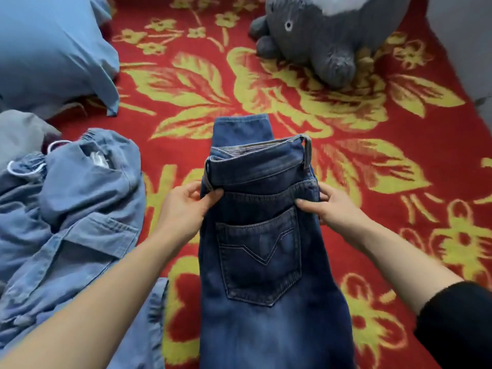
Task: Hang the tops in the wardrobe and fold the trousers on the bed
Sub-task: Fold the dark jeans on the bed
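While doubled lengthwise, jeans (pixel 266 315) on bedspread (pixel 386 182)

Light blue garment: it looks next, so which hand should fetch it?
Probably the left hand: it grips the jeans on the side nearest the light blue garment; the right hand is farther.

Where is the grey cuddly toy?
In the head view the grey cuddly toy lies at the top right, on the red flowered blanket, beyond the dark jeans.

Blue pillow (pixel 53 49), grey plush toy (pixel 327 41)
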`<state>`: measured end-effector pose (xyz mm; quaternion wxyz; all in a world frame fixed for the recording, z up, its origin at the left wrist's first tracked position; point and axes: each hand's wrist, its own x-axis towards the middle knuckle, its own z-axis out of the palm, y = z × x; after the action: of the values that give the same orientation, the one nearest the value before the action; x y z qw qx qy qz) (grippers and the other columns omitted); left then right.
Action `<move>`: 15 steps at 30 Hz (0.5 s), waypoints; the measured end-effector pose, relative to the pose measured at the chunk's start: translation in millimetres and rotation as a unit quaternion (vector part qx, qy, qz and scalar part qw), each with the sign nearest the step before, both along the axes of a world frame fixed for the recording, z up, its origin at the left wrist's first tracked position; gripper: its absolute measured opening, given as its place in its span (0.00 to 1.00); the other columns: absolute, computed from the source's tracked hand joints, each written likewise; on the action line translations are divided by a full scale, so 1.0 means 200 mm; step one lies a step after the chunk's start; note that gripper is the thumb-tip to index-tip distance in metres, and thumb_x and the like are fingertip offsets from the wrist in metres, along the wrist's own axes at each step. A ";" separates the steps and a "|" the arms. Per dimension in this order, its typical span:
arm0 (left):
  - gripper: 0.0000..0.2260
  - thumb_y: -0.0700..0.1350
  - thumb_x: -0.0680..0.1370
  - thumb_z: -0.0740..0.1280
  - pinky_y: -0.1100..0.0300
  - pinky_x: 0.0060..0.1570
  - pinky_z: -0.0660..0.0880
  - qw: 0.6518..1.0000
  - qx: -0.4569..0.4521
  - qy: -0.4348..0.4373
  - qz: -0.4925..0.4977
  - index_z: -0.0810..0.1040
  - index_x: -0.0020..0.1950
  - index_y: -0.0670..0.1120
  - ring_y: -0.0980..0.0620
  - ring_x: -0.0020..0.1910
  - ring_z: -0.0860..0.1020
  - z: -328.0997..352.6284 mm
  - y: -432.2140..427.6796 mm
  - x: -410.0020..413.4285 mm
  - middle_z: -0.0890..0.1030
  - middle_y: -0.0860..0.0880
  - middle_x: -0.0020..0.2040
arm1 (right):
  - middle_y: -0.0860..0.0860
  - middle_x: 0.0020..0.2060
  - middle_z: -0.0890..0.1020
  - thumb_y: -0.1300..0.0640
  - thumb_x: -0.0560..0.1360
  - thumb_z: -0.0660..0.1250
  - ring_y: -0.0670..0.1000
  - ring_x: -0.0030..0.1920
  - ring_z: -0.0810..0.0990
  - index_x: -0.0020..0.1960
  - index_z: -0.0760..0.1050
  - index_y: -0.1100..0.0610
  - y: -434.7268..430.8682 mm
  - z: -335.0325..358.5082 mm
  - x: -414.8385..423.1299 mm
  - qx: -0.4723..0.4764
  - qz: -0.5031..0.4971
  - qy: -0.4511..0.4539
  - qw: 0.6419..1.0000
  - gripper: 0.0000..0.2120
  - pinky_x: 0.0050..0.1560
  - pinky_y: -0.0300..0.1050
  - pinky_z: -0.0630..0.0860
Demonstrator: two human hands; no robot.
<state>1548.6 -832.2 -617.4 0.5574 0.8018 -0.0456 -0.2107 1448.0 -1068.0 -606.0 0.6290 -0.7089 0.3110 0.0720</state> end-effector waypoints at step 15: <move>0.28 0.52 0.73 0.70 0.52 0.62 0.71 0.979 0.183 -0.082 0.028 0.68 0.71 0.50 0.45 0.59 0.75 -0.22 -0.24 0.60 0.73 0.44 0.60 | 0.53 0.59 0.79 0.58 0.72 0.71 0.51 0.60 0.77 0.67 0.73 0.56 -0.09 -0.26 0.54 -0.288 0.049 -0.007 0.956 0.23 0.62 0.43 0.70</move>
<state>1668.6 -879.8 -660.9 0.4016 0.9056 -0.0294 -0.1334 1555.5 -1086.9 -658.1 0.3960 -0.8749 0.2786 0.0053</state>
